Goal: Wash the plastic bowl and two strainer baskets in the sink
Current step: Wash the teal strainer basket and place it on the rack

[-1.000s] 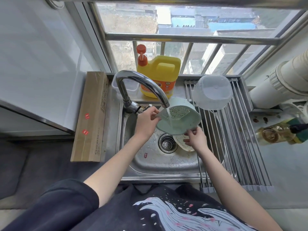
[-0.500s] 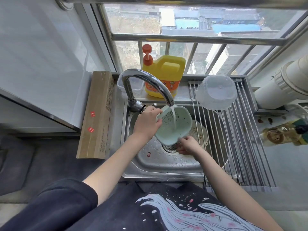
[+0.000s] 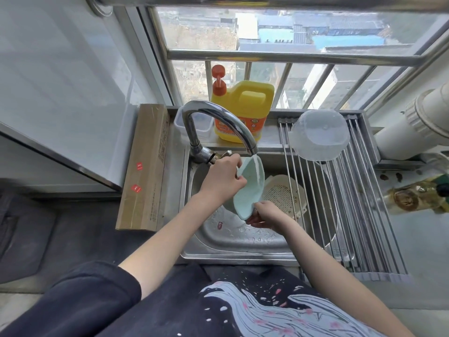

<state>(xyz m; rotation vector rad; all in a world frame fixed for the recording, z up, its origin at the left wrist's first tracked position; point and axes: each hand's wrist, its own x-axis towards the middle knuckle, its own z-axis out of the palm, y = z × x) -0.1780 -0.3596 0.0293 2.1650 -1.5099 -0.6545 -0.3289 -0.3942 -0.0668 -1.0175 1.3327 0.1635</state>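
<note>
I hold a pale green strainer basket tilted on edge under the running faucet, its outside facing me. My left hand grips its upper rim. My right hand holds its lower edge from below. A cream strainer basket lies in the steel sink, partly under the drying rack. The clear plastic bowl sits upside down on the roll-up rack.
A yellow detergent jug with an orange pump stands behind the faucet beside a small clear container. A long cardboard box lies left of the sink. A glass bottle lies on the right counter.
The green basket has turned from facing up under the stream to standing on edge. My right hand stays at its lower edge, my left on its upper rim.
</note>
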